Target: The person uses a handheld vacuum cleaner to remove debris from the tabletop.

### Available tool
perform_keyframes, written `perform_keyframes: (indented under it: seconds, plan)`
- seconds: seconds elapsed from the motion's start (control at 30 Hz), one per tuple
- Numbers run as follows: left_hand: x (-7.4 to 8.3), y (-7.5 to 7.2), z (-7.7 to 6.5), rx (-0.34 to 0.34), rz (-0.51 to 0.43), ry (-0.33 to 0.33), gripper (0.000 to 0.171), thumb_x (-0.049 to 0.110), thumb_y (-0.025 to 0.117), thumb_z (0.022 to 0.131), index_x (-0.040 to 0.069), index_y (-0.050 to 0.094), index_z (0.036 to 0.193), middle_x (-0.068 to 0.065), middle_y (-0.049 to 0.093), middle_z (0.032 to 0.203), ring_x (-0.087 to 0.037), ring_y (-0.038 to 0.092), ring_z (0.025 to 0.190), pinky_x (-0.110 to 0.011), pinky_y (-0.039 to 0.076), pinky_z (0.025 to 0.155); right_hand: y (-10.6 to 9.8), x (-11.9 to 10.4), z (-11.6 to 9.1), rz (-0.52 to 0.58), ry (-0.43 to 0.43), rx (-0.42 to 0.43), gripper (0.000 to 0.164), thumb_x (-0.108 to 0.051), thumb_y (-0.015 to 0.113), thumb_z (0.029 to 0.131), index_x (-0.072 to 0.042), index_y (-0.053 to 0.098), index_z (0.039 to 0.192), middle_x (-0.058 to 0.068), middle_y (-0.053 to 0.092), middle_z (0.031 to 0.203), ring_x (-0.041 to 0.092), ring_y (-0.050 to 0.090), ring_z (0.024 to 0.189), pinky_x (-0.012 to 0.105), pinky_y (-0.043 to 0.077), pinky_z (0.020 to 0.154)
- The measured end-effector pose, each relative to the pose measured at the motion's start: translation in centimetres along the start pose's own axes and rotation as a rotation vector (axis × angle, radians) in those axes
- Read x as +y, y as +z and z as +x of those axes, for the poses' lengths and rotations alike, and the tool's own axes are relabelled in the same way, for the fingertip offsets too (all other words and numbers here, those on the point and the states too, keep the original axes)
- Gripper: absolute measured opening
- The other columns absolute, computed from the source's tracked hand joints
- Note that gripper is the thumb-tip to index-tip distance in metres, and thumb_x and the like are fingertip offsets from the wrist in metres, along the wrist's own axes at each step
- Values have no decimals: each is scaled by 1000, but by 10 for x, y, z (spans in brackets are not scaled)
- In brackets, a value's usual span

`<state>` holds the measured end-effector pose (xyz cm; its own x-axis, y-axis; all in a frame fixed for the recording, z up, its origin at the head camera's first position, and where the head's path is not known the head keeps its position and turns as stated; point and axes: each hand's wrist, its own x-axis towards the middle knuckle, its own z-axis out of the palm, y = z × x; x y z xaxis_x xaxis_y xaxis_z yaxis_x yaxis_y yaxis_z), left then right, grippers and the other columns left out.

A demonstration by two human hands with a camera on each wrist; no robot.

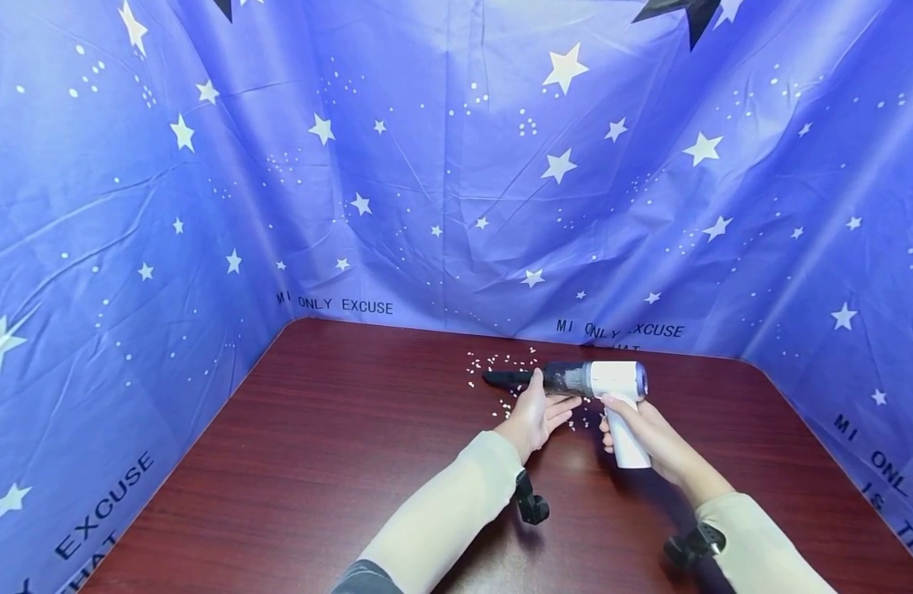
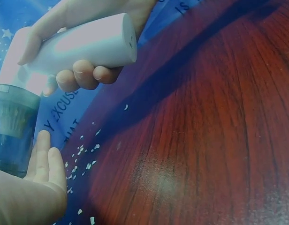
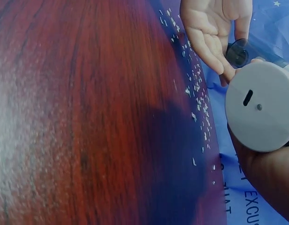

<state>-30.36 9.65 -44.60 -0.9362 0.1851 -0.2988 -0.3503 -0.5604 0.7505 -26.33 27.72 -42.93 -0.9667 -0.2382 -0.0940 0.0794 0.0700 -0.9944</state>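
A white handheld vacuum cleaner (image 1: 612, 378) with a clear dust cup and a black nozzle (image 1: 504, 377) is held level above the table, its nozzle toward the left. My right hand (image 1: 652, 441) grips the white handle (image 2: 88, 44), fingers wrapped round it. Under the front of the vacuum is my left hand (image 1: 534, 417), its thumb up against the nozzle's base and its other fingers stretched out below the dust cup (image 2: 15, 126). White scraps (image 1: 493, 363) lie scattered around and beneath the nozzle. In the right wrist view the handle's round end (image 3: 259, 108) hides most of my right hand.
The dark red wooden table (image 1: 315, 429) has rounded back corners. Blue cloth (image 1: 441, 165) with white stars hangs behind it and along both sides, close to its edges. A black wrist-camera mount (image 1: 530, 499) sticks out from the left sleeve, another (image 1: 694, 546) from the right.
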Motion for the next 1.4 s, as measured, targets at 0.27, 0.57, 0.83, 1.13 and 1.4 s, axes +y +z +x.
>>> perform_keyframes:
  seconds: [0.27,0.57,0.83,1.13,1.4]
  plan:
    - [0,-5,-2,19,3,4,60,43,31,108,-8,55,131,-26,67,119,-36,66,112,-46,47,105,5,-1,2,0,13,-29,25,-32,51,107,-7,54,102,13,62,82,16,65,63,35,61,61]
    - [0,-8,-5,63,26,21,59,43,31,107,-5,62,121,-25,69,113,-36,67,110,-45,49,103,9,-1,3,-12,25,-39,31,-34,52,106,-3,51,104,12,62,82,16,65,63,35,61,61]
    - [-1,-9,-8,83,36,44,61,42,29,107,-7,66,116,-24,71,109,-32,69,106,-43,49,103,13,-1,5,-1,39,-31,34,-35,53,105,-1,50,107,15,61,83,17,64,63,36,60,60]
    - [4,-5,0,66,-20,42,58,38,33,105,-11,59,123,-28,68,114,-37,66,111,-46,49,104,17,-1,7,18,-4,21,30,-34,53,106,-4,51,103,14,62,82,16,64,62,35,61,61]
    - [8,-4,9,2,-62,24,55,32,35,107,-12,42,140,-33,58,128,-37,66,111,-47,48,104,17,3,13,53,-7,64,33,-35,52,106,-2,52,101,10,63,77,16,64,62,34,61,61]
